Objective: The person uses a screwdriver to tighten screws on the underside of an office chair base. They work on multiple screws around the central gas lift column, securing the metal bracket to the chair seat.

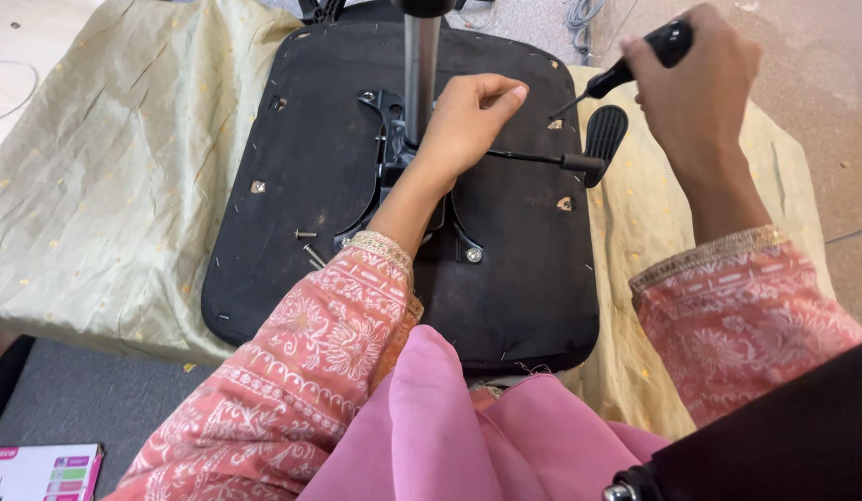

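Observation:
An upturned black office chair seat (292, 186) lies on a pale green cloth (106, 176). A black metal mechanism plate (389, 139) with a silver gas cylinder (420, 65) is bolted to its underside. My left hand (468, 121) rests on that plate beside the cylinder, fingers curled, pressing it. My right hand (695, 79) grips a black-handled screwdriver (635, 60), its tip pointing down at the seat's far right corner. A black adjustment lever with a paddle end (602, 134) sticks out to the right. Two loose bolts (310, 246) lie on the seat.
A bolt head (473, 253) sits in the plate's near arm. A colourful booklet (41, 471) lies on the grey floor at bottom left. Pink fabric (468, 427) of my clothing covers the seat's near edge. Beige floor tiles (820, 56) lie to the right.

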